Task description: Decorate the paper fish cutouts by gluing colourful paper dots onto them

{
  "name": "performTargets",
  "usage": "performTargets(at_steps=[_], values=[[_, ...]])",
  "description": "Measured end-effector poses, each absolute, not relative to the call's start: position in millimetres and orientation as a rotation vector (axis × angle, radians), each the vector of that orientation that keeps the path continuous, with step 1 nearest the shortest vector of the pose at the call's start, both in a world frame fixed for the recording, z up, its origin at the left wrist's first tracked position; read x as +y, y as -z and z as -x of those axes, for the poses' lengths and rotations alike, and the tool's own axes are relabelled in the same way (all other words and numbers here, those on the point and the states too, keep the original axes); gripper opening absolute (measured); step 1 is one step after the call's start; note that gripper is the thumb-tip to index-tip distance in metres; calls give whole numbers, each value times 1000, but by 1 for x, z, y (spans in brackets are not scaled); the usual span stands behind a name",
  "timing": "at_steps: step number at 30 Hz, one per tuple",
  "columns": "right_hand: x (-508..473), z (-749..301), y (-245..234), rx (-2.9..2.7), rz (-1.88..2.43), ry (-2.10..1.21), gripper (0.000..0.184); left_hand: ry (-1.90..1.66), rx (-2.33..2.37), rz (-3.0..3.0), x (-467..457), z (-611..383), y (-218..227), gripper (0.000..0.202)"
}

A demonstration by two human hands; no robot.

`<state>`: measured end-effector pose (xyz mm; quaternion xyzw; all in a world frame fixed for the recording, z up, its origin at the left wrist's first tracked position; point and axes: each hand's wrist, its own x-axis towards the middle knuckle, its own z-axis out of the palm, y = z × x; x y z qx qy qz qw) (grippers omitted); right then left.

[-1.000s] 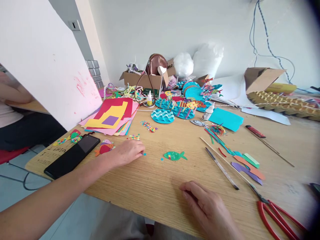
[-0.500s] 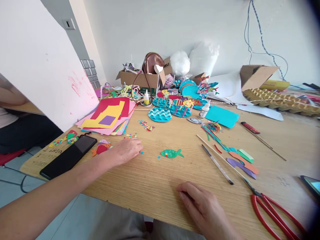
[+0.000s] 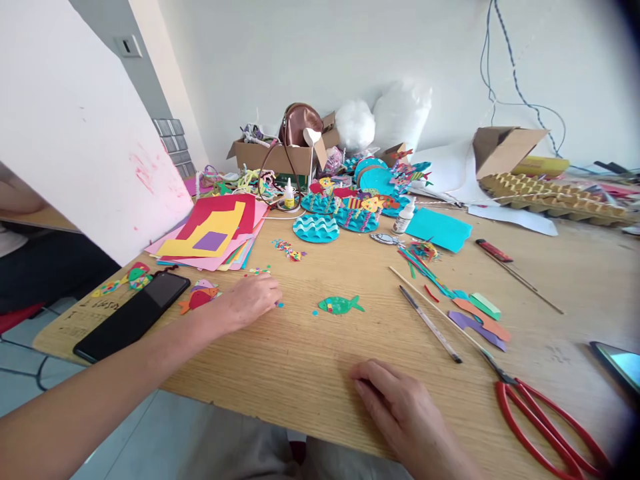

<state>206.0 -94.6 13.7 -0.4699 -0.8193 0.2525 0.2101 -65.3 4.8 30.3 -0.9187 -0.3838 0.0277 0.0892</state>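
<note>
My left hand [image 3: 255,299] reaches across the table, its fingers bent down together among small round paper dots [image 3: 260,271]. Its fingertips are partly hidden, so I cannot make out whether a dot is between them. To its right lies a green paper fish [image 3: 341,305] with a few coloured dots near its head, and a single blue dot [image 3: 315,313] sits just beside it. Near the front edge my right hand [image 3: 397,403] rests on the wood, fingers curled in and nothing visible in them. Left of my left hand lie overlapping red and purple paper fish [image 3: 201,298].
A black phone [image 3: 133,317] and stacked coloured paper [image 3: 207,227] occupy the left. Rightward lie a pen [image 3: 430,325], a thin stick [image 3: 433,303], paper scraps [image 3: 480,323] and red-handled scissors [image 3: 545,420]. Blue wave-decorated discs [image 3: 316,229] and glue bottles [image 3: 404,217] stand farther back.
The view has shifted slightly, so things appear a little farther left. Both hands keep nearly the same pose, and the green fish stays in place on the table.
</note>
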Motion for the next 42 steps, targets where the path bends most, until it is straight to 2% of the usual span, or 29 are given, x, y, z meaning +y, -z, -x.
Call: performTargets(at_steps=[7,10,13,17,21,24,27,30,35,42], values=[[-95,-206,-13,-2265,1319,-716,21,-106,-965,2659,5,58,-29,13],[-96,-207,-13,-2267,1328,-724,22,-91,-1023,2679,4,58,-31,14],[-96,-207,-14,-2257,1323,-734,22,67,-1207,2778,6,62,-37,16],[-91,-201,-20,-2179,1316,-744,21,611,-1820,2937,9,69,-45,11],[-75,-183,-31,-2023,1364,-880,16,1513,-2445,2905,6,67,-47,13],[-56,-163,-40,-1823,1341,-1152,11,2108,-2587,2784,-2,56,-47,18],[-39,-144,-46,-1651,1307,-1386,8,2376,-2612,2743,-10,44,-48,20],[-28,-132,-50,-1580,1284,-1404,7,2474,-2607,2772,-14,35,-47,20],[-18,-127,-51,-1713,1274,-1201,6,2550,-2605,2775,-12,29,-43,22],[-10,-123,-52,-1959,1352,-864,10,2368,-2624,2812,-11,31,-40,25]])
